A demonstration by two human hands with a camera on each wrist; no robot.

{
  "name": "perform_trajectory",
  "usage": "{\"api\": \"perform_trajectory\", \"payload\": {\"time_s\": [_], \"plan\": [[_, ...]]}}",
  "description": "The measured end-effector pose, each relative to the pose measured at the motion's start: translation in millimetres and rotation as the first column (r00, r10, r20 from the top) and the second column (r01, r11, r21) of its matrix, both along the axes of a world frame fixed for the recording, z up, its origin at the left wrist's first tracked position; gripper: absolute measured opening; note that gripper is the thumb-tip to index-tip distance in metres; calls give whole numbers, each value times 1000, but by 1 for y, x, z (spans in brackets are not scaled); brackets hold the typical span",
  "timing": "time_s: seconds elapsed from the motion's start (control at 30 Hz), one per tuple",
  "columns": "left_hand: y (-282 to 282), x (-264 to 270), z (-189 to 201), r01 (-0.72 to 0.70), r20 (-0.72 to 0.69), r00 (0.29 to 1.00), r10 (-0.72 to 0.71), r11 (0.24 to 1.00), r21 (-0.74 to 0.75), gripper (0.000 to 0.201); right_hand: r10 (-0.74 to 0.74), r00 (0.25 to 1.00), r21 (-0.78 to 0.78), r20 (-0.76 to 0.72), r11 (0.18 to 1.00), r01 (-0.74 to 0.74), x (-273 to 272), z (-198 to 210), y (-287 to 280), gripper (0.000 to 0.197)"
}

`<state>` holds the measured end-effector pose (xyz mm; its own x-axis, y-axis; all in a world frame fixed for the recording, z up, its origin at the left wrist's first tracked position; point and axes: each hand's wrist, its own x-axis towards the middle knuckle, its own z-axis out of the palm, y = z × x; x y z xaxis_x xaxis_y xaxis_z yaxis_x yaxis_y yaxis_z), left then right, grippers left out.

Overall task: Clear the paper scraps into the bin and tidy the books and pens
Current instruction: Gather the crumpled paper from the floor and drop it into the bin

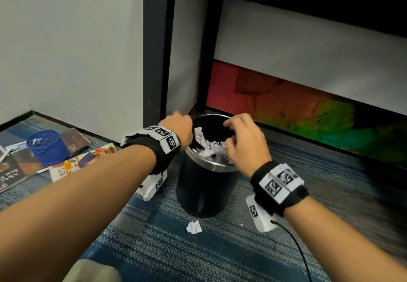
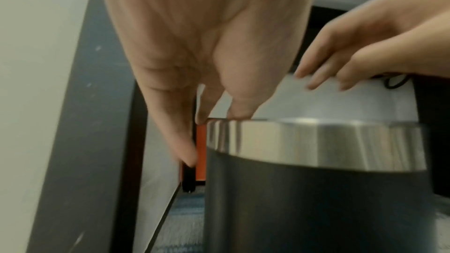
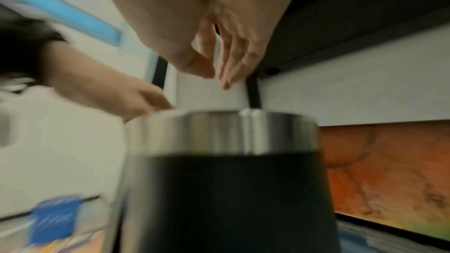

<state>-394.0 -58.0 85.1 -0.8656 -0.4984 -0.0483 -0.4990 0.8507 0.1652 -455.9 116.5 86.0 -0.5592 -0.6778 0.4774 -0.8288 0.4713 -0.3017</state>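
A black bin (image 1: 204, 191) with a steel rim (image 2: 316, 141) stands on the carpet, and crumpled white paper scraps (image 1: 209, 147) lie inside it. My left hand (image 1: 179, 127) hangs over the bin's left edge, fingers pointing down and holding nothing (image 2: 194, 122). Above the right side of the opening my right hand (image 1: 240, 140) hovers with loose, spread fingers (image 3: 226, 72), also empty. One crumpled scrap (image 1: 193, 227) lies on the carpet in front of the bin. Books (image 1: 83, 158) and a blue mesh pen cup (image 1: 47, 147) lie at the left.
A pen (image 1: 4, 156) lies by the books at the far left. A white wall with a black post (image 1: 157, 50) stands behind the bin. A dark shelf unit with a colourful panel (image 1: 308, 114) runs along the right. A black cable (image 1: 295, 244) trails from my right wrist.
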Motion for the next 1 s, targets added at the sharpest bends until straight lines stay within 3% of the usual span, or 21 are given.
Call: {"api": "perform_trajectory", "payload": {"time_s": [0.03,0.1,0.2,0.3,0.37,0.4,0.53,0.6,0.67,0.77,0.83,0.9,0.93,1.0], "plan": [[-1,1,-8,-3,11,1000,2,998,61,41,96,994,-53,-55,994,-99,15,-9,2,23],[-1,2,-22,-18,1,1000,18,980,199,53,322,943,-17,-87,946,-325,47,-39,6,11],[1,4,-30,-44,-32,998,56,954,296,64,530,848,250,26,817,-519,74,-114,7,11],[-1,6,-31,-30,-54,997,49,949,312,64,372,893,503,253,738,-450,71,-187,0,35],[-3,7,-34,-17,-68,997,42,947,321,64,231,919,684,318,616,-391,69,-213,-2,49],[-3,7,-36,-9,-79,996,36,946,323,65,210,931,743,299,561,-365,69,-220,-4,47],[-7,7,-40,24,-118,993,20,933,359,64,250,941,795,229,509,-329,68,-223,-4,31],[-9,7,-42,34,-127,992,16,924,381,64,298,926,748,232,555,-366,68,-206,0,26],[-10,8,-42,43,-136,991,12,920,390,64,359,898,561,254,702,-439,71,-179,4,27],[-10,8,-39,44,-134,991,13,910,412,63,468,883,190,-17,869,-457,74,-121,9,12],[-9,10,-35,35,-108,994,10,912,409,63,377,912,-66,-163,918,-391,67,-73,9,10],[-7,13,-30,35,-66,998,-11,925,378,65,186,962,-258,-199,937,-234,47,-37,7,3],[-5,15,-26,49,-42,998,-37,936,348,65,91,984,-264,-152,956,-129,34,-26,4,3],[-5,17,-18,115,16,992,-124,957,264,59,-64,998,21,11,998,63,12,-15,-7,19]]}}
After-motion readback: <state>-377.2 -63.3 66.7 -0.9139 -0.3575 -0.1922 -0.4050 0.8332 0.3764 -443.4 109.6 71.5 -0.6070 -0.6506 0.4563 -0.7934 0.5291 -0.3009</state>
